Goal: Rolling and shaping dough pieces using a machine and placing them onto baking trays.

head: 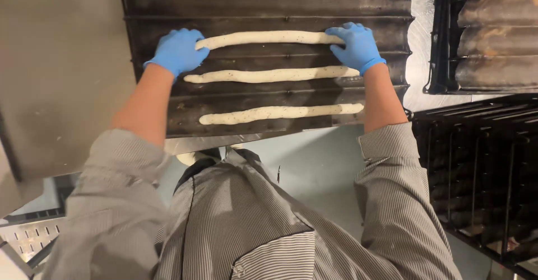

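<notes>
Gloved fingertips pinch each end of the far dough rope (269, 38), which runs left to right along a groove of the dark fluted tray (269, 0). The left hand (178, 51) and right hand (355, 47) seem loosely curled, forearms reaching forward. Two more dough ropes (280, 112) lie parallel, nearer.

tray (269, 0): three dough ropes (269, 37) side by side | second tray (493, 33) right | rack (482, 173) below it

views: 1 | head camera | faces straight down, close over corrugated baking tray (269, 0) and own torso
</notes>
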